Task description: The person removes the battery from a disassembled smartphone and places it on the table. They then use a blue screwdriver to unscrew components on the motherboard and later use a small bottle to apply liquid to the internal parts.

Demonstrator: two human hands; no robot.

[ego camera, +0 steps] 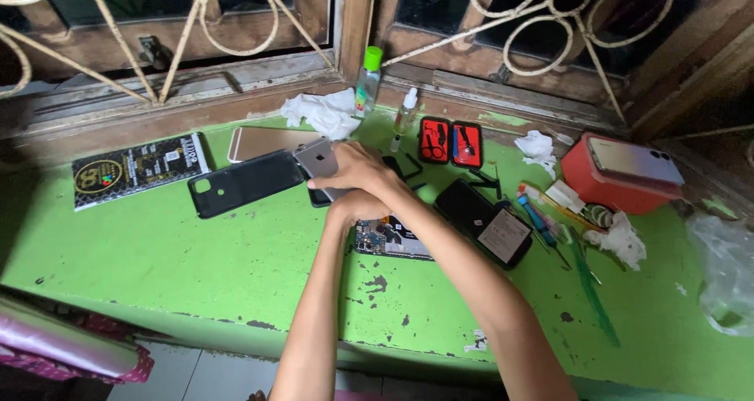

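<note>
Head view looks down on a green painted desk under a barred window, with both forearms reaching forward to its middle. The right hand is uppermost, its grip closed around a small grey phone that is held back-side up and tilted, raised just above the desk; the fingers curl over the phone's near edge, the thumb side is hidden. The left hand sits directly beneath the right one, wrist bent; its fingers are covered, so I cannot tell whether its grip is clenched or released, nor what it presses on. Just below both hands lies an opened phone body with its circuit board showing, flat on the desk and partly hidden by the right forearm.

To the left, a black back cover lies flat, and beyond it a gold phone rests near the window ledge, with a dark printed box further left. A crumpled white tissue sits by a clear bottle with a green cap and a small dropper bottle. Right of the hands are a red tool case, lying open, and a black phone with a battery. A red box at far right carries another phone on top.
</note>
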